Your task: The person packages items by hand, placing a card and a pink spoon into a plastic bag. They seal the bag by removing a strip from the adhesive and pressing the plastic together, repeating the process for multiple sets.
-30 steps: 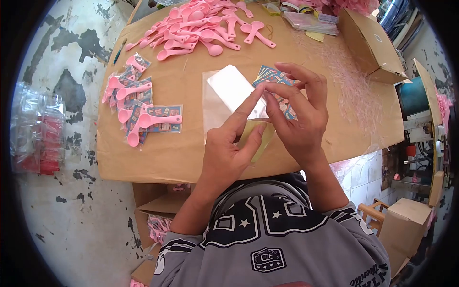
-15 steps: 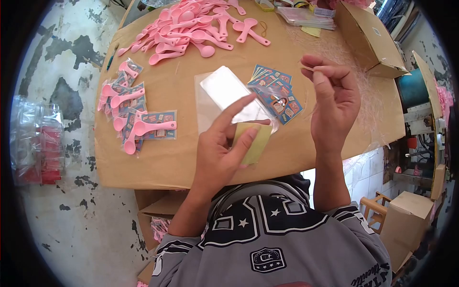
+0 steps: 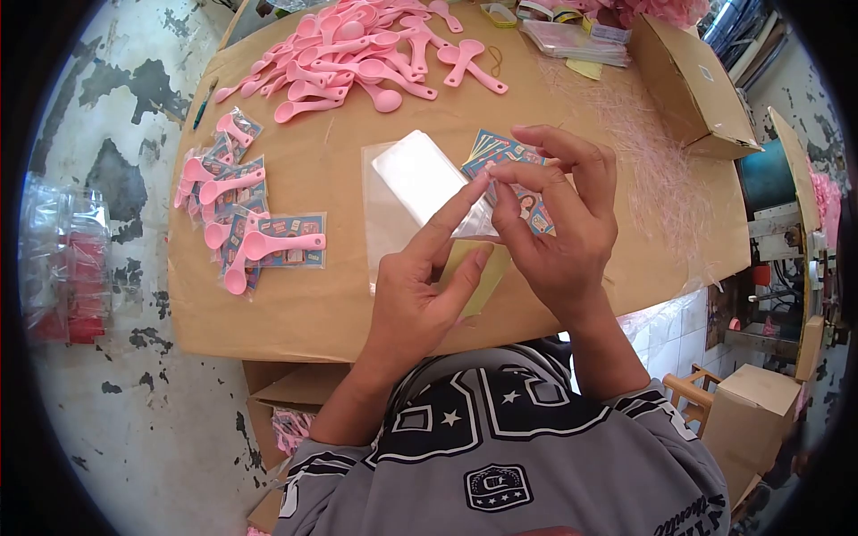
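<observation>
My left hand (image 3: 413, 284) has its thumb pressed on a yellow-green paper sheet (image 3: 487, 284), with the index finger stretched up and away. At that fingertip, the thumb and index finger of my right hand (image 3: 567, 219) come together in a pinch; anything between them is too small to make out. Beneath the hands lie a stack of clear plastic bags (image 3: 416, 174) and a fan of blue printed cards (image 3: 487, 147), partly covered by my right hand.
A heap of pink measuring spoons (image 3: 357, 54) fills the table's far side. To the left lie several bagged spoons with blue cards (image 3: 299, 256) and a pen (image 3: 206, 103). An open cardboard box (image 3: 688, 85), packs of plastic bags (image 3: 572, 43) and pink shreds (image 3: 661, 161) occupy the right.
My right hand has moved left and down, from beside the cards to the tip of my left index finger. The left hand still holds the yellow-green sheet.
</observation>
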A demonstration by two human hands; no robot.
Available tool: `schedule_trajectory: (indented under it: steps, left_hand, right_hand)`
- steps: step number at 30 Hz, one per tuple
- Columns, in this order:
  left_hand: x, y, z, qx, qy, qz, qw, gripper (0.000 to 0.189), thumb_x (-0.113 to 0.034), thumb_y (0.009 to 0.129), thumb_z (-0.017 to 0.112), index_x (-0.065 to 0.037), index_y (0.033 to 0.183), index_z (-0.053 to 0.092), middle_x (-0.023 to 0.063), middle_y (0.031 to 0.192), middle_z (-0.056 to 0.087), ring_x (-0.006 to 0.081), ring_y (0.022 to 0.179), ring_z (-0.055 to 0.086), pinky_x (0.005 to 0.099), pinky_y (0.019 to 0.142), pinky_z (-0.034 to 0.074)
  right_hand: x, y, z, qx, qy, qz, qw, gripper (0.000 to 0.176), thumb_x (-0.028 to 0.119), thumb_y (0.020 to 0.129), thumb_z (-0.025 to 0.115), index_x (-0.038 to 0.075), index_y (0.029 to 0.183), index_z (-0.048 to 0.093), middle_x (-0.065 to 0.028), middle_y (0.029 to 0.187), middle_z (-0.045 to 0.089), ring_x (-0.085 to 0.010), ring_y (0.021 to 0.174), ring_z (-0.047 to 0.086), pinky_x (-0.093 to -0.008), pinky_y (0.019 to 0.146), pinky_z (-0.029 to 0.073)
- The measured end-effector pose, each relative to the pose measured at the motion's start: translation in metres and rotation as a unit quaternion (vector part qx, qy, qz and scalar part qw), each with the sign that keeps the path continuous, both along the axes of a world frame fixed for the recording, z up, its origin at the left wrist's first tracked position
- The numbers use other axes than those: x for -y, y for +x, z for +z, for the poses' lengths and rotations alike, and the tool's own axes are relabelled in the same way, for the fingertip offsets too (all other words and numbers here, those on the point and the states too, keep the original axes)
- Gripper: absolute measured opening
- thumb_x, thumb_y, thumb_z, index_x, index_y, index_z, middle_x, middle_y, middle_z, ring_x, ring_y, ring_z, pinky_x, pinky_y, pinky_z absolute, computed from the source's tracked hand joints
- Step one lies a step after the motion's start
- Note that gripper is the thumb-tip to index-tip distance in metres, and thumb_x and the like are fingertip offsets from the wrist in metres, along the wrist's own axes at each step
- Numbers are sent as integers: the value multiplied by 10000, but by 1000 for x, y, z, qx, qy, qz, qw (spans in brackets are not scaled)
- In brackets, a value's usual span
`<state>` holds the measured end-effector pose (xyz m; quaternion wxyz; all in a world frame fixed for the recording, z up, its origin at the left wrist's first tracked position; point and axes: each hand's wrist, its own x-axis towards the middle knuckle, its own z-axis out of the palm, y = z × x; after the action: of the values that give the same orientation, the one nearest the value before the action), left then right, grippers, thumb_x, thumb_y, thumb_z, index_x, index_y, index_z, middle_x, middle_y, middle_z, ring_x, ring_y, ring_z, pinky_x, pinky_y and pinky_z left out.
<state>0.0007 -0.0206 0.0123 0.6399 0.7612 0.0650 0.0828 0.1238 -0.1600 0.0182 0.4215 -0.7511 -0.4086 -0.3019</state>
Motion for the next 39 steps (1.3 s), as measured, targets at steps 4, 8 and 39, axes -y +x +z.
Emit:
schedule_trajectory:
  steps: [4, 8, 39]
  left_hand:
    - [6, 0, -6, 14, -24, 0, 1000, 641, -47, 972, 669, -138, 1585, 508, -40, 657, 268, 42, 595, 269, 215, 587, 221]
    - [5, -4, -7, -29, -137, -38, 989, 589, -74, 1029, 654, -52, 1583, 455, 117, 995, 652, 103, 875, 604, 206, 741, 476]
    - [-16, -6, -8, 86, -250, 72, 962, 270, -64, 1056, 642, 44, 1304, 652, 130, 1195, 723, 147, 1034, 707, 275, 789, 643]
  right_hand:
    - [4, 2, 1, -33, 20, 0, 999, 244, -33, 759, 782, 56, 978, 720, -114, 1177, 698, -301, 1034, 639, -396, 833, 538]
    - [21, 21, 6, -82, 59, -33, 994, 205, -43, 813, 755, 33, 996, 705, -134, 1132, 716, -260, 1038, 689, -370, 910, 542]
    - [14, -12, -7, -523, 44, 236, 818, 182, 99, 998, 736, 31, 1166, 735, 18, 1027, 722, -12, 809, 589, -189, 679, 437]
